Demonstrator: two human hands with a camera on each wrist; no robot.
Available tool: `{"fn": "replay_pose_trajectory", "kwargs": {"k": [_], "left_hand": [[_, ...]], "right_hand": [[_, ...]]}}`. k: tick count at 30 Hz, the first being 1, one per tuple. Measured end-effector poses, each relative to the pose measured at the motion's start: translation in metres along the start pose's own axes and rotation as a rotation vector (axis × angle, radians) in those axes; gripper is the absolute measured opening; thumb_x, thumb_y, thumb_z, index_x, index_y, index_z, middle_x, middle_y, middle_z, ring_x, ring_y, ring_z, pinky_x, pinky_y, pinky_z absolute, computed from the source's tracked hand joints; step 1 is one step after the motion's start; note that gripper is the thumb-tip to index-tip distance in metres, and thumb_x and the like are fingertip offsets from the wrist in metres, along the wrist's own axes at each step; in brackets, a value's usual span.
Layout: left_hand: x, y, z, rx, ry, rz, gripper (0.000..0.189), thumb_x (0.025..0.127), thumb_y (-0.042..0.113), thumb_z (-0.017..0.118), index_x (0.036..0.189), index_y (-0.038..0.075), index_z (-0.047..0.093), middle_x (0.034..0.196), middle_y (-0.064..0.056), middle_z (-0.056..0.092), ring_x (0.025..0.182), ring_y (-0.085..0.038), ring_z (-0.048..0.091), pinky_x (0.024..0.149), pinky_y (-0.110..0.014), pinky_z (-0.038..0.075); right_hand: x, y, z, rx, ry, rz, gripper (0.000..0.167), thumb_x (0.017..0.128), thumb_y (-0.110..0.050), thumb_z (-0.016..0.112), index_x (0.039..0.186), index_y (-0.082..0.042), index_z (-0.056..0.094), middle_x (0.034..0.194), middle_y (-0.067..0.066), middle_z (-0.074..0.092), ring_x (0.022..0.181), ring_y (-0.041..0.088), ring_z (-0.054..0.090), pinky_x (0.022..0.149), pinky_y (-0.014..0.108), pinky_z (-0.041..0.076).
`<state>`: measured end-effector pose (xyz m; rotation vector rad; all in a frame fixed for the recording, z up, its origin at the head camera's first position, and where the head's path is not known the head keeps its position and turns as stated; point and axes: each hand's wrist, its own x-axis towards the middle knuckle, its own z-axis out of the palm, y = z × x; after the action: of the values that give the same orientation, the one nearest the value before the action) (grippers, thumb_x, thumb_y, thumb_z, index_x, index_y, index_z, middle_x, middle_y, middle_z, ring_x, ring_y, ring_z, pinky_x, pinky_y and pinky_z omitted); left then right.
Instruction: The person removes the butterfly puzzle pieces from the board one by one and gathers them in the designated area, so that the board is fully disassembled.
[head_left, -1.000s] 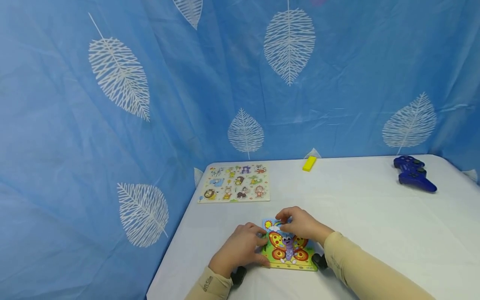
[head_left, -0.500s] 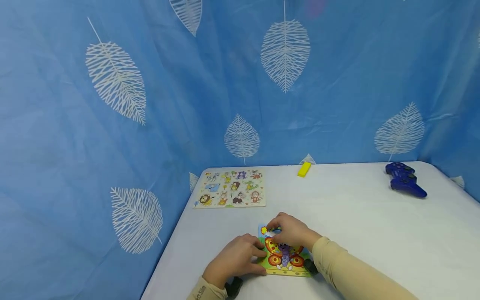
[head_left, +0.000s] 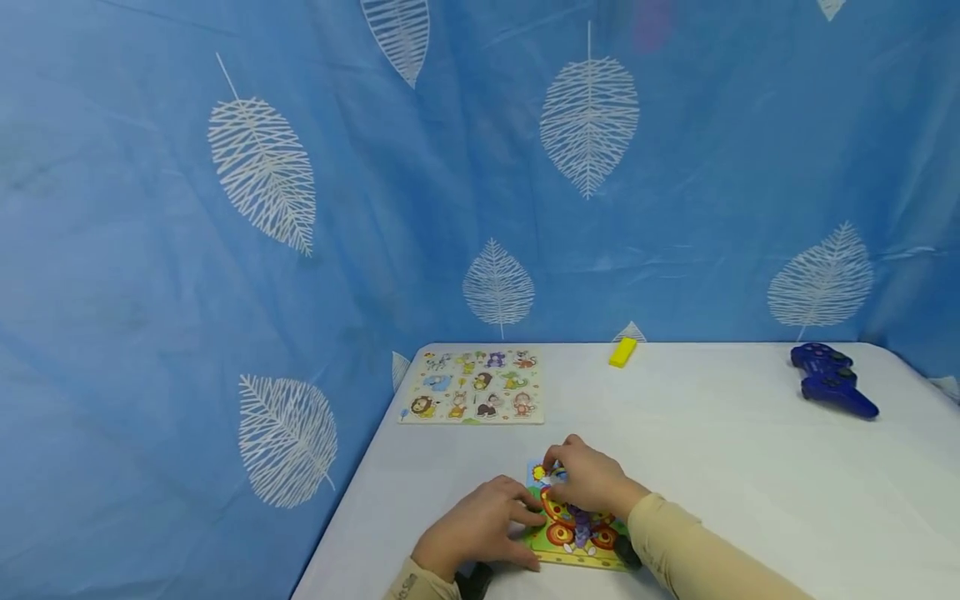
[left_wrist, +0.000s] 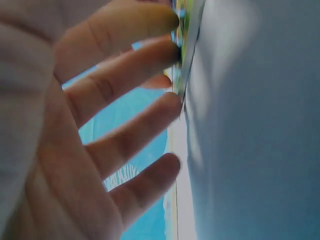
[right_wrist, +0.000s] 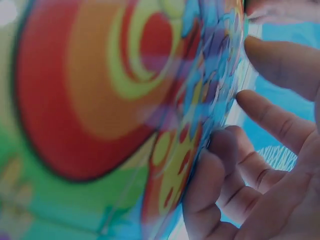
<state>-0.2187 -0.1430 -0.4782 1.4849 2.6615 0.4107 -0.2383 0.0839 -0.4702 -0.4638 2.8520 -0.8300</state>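
The butterfly puzzle board [head_left: 581, 537] lies on the desk [head_left: 712, 450]. At its left edge, the fingers of the left hand [head_left: 483, 525] are spread, gripping nothing. Over its upper part, the fingers of the right hand [head_left: 588, 478] are bent against the picture; whether they pinch a piece cannot be told. Beyond the board: an animal puzzle [head_left: 472, 386] leftward, a yellow block [head_left: 622, 352], a blue controller [head_left: 832, 381] rightward.

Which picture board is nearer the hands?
The butterfly board, with the left hand at its edge and right hand over it; the animal board lies farther back.
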Motion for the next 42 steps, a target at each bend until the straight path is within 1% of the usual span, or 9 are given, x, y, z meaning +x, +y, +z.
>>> {"fn": "replay_pose_trajectory", "kwargs": {"k": [2,6,8,16,23,25,28,35,42], "left_hand": [[-0.002,-0.002,0.001,-0.008,0.006,0.019,0.053,0.081,0.05,0.085,0.126,0.024,0.075,0.126,0.009,0.069,0.115,-0.004,0.06,0.101,-0.022,0.049],[-0.003,-0.005,0.002,-0.008,0.03,0.059,0.053,0.08,0.05,0.084,0.125,0.024,0.076,0.125,0.009,0.07,0.11,-0.003,0.061,0.097,-0.016,0.048],[-0.003,-0.005,0.003,-0.007,0.039,0.063,0.052,0.08,0.051,0.084,0.124,0.025,0.077,0.123,0.01,0.07,0.108,-0.002,0.061,0.095,-0.014,0.048],[-0.003,-0.003,0.003,-0.024,0.012,0.034,0.046,0.084,0.049,0.083,0.125,0.029,0.076,0.127,0.012,0.069,0.113,-0.004,0.059,0.097,-0.02,0.05],[0.004,-0.001,-0.001,-0.039,-0.033,-0.02,0.044,0.086,0.046,0.083,0.126,0.03,0.075,0.133,0.012,0.066,0.12,-0.009,0.057,0.103,-0.026,0.048],[0.004,-0.002,-0.001,-0.038,-0.038,-0.022,0.044,0.086,0.045,0.083,0.127,0.03,0.075,0.135,0.012,0.066,0.122,-0.01,0.057,0.104,-0.027,0.048],[0.003,-0.003,-0.001,-0.034,-0.04,-0.021,0.043,0.086,0.043,0.083,0.127,0.03,0.075,0.136,0.012,0.065,0.123,-0.01,0.057,0.105,-0.027,0.048],[0.0,-0.005,0.002,-0.018,-0.042,-0.006,0.042,0.086,0.039,0.083,0.126,0.031,0.075,0.137,0.012,0.065,0.123,-0.011,0.057,0.104,-0.026,0.048],[0.001,-0.007,0.004,-0.043,-0.044,-0.027,0.042,0.085,0.039,0.084,0.126,0.031,0.076,0.137,0.013,0.065,0.123,-0.01,0.056,0.105,-0.026,0.048]], "right_hand": [[0.001,-0.001,0.003,-0.016,0.004,-0.006,0.027,0.082,-0.024,0.085,0.105,-0.018,0.07,0.104,0.004,0.056,0.078,0.017,0.055,0.07,0.044,0.053],[0.004,-0.003,0.006,-0.027,0.009,-0.002,0.027,0.081,-0.022,0.086,0.102,-0.019,0.068,0.101,0.004,0.056,0.079,0.017,0.055,0.07,0.043,0.052],[0.005,-0.003,0.006,-0.036,0.008,-0.003,0.027,0.081,-0.022,0.086,0.101,-0.02,0.067,0.101,0.003,0.056,0.08,0.016,0.055,0.07,0.043,0.053],[0.005,-0.003,0.008,-0.036,0.008,-0.005,0.029,0.082,-0.023,0.087,0.099,-0.021,0.063,0.099,0.001,0.056,0.08,0.016,0.056,0.067,0.042,0.051],[0.008,0.0,0.003,-0.014,0.033,0.022,0.029,0.082,-0.018,0.086,0.1,-0.022,0.063,0.097,-0.001,0.058,0.082,0.014,0.056,0.069,0.039,0.051],[0.008,0.001,0.002,0.003,0.046,0.028,0.028,0.083,-0.015,0.084,0.1,-0.022,0.063,0.096,-0.001,0.058,0.082,0.014,0.056,0.069,0.039,0.051],[0.008,0.002,0.0,0.063,0.066,0.049,0.023,0.085,-0.01,0.08,0.099,-0.021,0.064,0.093,-0.001,0.059,0.08,0.015,0.056,0.069,0.038,0.05],[0.006,0.007,-0.002,0.305,0.075,0.1,0.011,0.089,-0.006,0.075,0.093,-0.015,0.071,0.079,0.0,0.061,0.071,0.017,0.055,0.064,0.034,0.045],[0.007,0.009,-0.004,0.4,0.082,0.112,0.009,0.088,-0.004,0.075,0.092,-0.012,0.075,0.086,-0.001,0.07,0.08,0.016,0.06,0.072,0.037,0.052]]}}
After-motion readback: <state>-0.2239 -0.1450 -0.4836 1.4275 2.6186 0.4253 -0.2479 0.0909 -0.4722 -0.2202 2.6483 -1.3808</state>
